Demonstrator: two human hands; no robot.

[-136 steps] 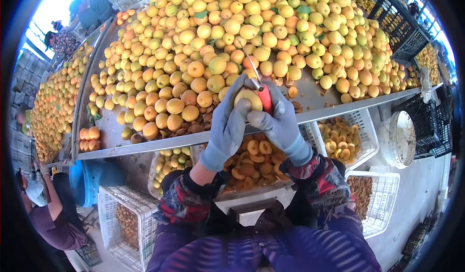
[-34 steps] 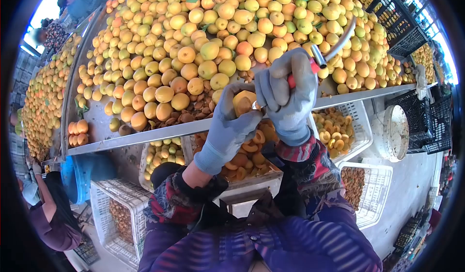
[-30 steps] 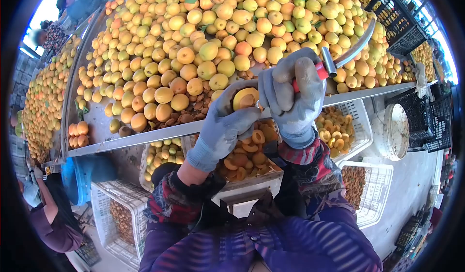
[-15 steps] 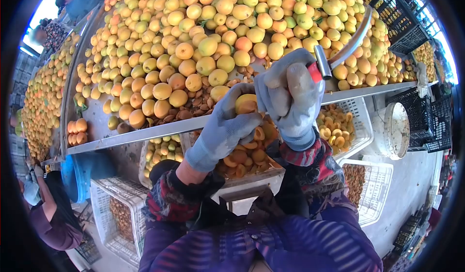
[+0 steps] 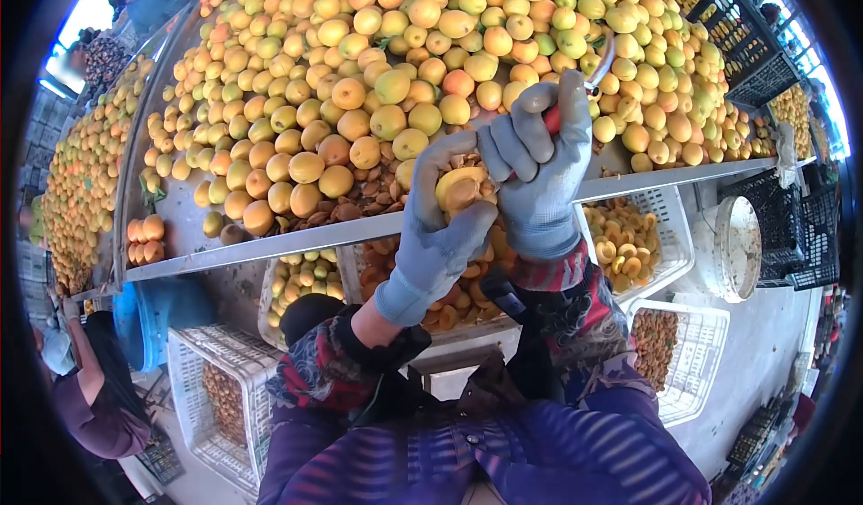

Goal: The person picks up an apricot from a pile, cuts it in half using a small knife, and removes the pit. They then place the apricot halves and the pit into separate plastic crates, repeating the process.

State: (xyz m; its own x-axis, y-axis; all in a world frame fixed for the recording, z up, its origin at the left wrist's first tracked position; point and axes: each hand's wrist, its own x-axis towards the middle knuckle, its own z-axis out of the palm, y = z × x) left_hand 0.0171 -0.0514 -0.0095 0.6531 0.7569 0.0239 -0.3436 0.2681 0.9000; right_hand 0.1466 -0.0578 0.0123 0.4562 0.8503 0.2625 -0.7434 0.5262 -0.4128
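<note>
A cut-open yellow-orange apricot shows its pale inner face, with my left hand in a grey-blue glove closed round it. My right hand, gloved too, grips a red-handled knife whose curved blade points up and away. The fingers of both hands meet or nearly meet beside the fruit. Behind them a large heap of apricots covers the metal table, and brown pits lie near its front edge. Below my hands is a crate of halved apricots.
White crates hold apricot halves, whole fruit and pits. A white bucket and black crates are at the right, a blue bin at the left. Co-workers are at the left edge.
The apricot is now open, its inner face showing. My right hand has turned, so the knife blade shows shorter and farther left. My left hand has moved slightly.
</note>
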